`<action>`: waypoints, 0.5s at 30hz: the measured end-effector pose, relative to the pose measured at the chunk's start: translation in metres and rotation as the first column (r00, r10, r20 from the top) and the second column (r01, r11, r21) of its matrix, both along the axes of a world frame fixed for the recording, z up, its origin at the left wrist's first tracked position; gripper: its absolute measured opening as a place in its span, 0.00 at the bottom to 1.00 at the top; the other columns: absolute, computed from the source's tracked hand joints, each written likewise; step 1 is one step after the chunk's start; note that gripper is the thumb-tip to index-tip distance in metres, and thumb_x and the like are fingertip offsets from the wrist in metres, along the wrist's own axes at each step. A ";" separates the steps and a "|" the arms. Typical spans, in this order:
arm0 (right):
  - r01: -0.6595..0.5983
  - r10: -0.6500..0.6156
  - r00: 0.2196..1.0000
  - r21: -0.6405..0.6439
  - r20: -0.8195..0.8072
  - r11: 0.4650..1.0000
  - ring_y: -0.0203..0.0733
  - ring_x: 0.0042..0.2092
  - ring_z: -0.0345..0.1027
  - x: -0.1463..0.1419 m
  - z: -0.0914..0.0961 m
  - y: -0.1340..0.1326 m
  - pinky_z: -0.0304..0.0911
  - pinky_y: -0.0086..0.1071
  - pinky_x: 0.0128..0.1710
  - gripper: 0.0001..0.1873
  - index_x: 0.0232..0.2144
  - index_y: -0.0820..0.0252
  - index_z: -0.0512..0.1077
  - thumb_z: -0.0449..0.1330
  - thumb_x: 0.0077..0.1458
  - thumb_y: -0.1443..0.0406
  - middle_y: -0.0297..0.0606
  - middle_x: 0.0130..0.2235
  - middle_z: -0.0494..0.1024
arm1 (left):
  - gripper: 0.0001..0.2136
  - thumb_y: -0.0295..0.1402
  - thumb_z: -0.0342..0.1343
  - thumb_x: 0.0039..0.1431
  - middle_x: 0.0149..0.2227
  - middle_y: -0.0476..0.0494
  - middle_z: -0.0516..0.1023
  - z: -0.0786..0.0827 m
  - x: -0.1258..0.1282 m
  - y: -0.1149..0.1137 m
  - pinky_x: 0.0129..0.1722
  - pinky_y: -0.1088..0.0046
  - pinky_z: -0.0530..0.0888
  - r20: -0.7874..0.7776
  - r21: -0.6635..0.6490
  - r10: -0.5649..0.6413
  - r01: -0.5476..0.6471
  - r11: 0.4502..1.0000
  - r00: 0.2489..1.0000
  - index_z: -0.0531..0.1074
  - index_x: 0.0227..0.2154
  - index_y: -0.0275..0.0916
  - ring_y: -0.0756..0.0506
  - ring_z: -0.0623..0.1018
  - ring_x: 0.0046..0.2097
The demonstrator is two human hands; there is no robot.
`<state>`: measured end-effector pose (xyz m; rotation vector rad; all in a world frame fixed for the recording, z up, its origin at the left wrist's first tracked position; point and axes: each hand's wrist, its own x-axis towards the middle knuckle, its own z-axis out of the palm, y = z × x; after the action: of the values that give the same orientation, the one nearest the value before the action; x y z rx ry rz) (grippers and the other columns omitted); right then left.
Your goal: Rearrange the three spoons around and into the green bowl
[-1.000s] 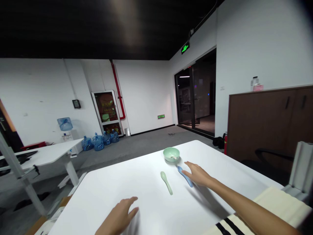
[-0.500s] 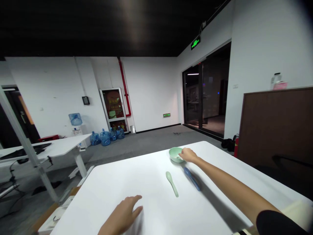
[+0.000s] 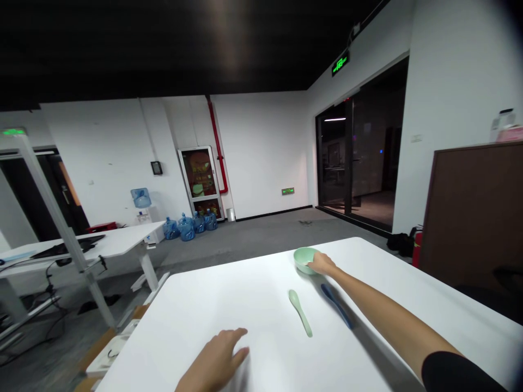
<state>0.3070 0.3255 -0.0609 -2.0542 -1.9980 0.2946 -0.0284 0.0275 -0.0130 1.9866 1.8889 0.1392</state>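
Nearest the camera, the left hand (image 3: 216, 362) is lying palm-down on the white tabletop (image 3: 229, 294), fingers loosely apart and holding nothing. It is staying where it was a second ago.

Further out, the green spoon (image 3: 300, 319) is lying flat with its scoop end pointing away, well apart from both hands and untouched throughout. Just to its right, the blue spoon (image 3: 337, 306) is also lying flat, partly under the forearm's shadow. A second ago the right hand (image 3: 322, 265) was resting its fingers on this spoon; now it is lying free in much the same place.

That hand has been travelling outward past it and is now touching the near right rim of the green bowl (image 3: 304, 258), fingers curling toward it. I cannot tell whether they are clamping the rim or only resting against it. As I judge it, the work is shifting from the spoons to the bowl, with both spoons being left on the tabletop.

The bowl is sitting upright near the far edge of the tabletop. It is small, round, pale mint and smooth, and looks like matte plastic. Its inside is mostly hidden at this angle, and the small pale thing seen in it a second ago is not showing.
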 end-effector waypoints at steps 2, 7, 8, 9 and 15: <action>-0.003 0.003 1.000 0.028 -0.015 1.000 0.49 0.43 0.73 -0.001 0.009 -0.007 0.62 0.31 0.34 0.24 0.39 0.62 0.75 0.55 0.52 0.49 0.50 0.44 0.78 | 0.26 0.53 0.44 0.59 0.57 0.44 0.71 -0.001 0.000 0.001 0.57 0.60 0.64 0.012 0.002 -0.001 0.001 1.000 1.000 0.65 0.58 0.51 0.38 0.70 0.57; -0.078 0.082 0.996 0.099 -0.037 0.992 0.44 0.36 0.73 0.003 0.037 -0.042 0.58 0.29 0.31 0.18 0.30 0.62 0.75 0.53 0.54 0.55 0.46 0.36 0.79 | 0.26 0.53 0.44 0.59 0.56 0.44 0.72 -0.002 0.001 0.001 0.56 0.61 0.65 0.017 0.007 -0.017 0.017 1.000 1.000 0.65 0.58 0.50 0.39 0.71 0.56; -0.102 0.107 0.993 0.101 -0.047 0.990 0.43 0.34 0.72 0.003 0.040 -0.051 0.58 0.29 0.30 0.17 0.28 0.62 0.75 0.53 0.54 0.56 0.45 0.34 0.80 | 0.26 0.52 0.44 0.59 0.56 0.44 0.72 -0.002 0.001 0.000 0.56 0.61 0.65 0.016 0.011 -0.026 0.026 1.000 1.000 0.65 0.58 0.49 0.39 0.71 0.56; -0.130 0.136 0.989 0.092 -0.065 0.987 0.42 0.33 0.72 0.004 0.042 -0.061 0.58 0.28 0.30 0.17 0.26 0.62 0.75 0.53 0.54 0.57 0.44 0.32 0.80 | 0.26 0.52 0.44 0.59 0.56 0.43 0.72 -0.002 0.001 -0.001 0.56 0.61 0.65 0.013 0.016 -0.034 0.034 0.999 0.999 0.65 0.57 0.49 0.39 0.71 0.56; -0.313 0.288 0.930 -0.080 -0.228 0.946 0.37 0.26 0.71 -0.002 0.031 -0.124 0.60 0.25 0.28 0.17 0.17 0.63 0.75 0.54 0.51 0.61 0.42 0.23 0.79 | 0.26 0.51 0.44 0.59 0.56 0.42 0.71 -0.001 0.001 -0.007 0.56 0.61 0.65 0.011 0.008 -0.030 0.030 1.000 0.999 0.65 0.57 0.49 0.40 0.70 0.56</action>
<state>0.3052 0.2017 -0.0294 -1.6844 -2.1978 0.6762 -0.0272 0.0205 -0.0140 2.0140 1.8536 0.1485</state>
